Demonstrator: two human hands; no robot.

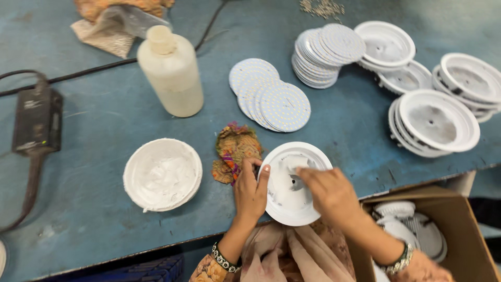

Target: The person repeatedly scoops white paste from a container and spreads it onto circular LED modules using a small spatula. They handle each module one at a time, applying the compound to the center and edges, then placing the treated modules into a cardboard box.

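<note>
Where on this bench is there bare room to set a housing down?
Bare blue table lies between the black adapter, the bottle and the paste dish. The right side is crowded: disc stacks, piled housings, and both hands, left hand and right hand.

Pale plastic bottle [171, 73], bowl of white paste [162, 174], black power adapter [36, 121], open cardboard box [459, 230], patterned rag [236, 151]

— What did the work surface look like?
— A worn blue table [94, 209], scuffed and stained, under soft even light.
— And beside it?
— An open cardboard box [464, 230] stood at its near edge.
</note>
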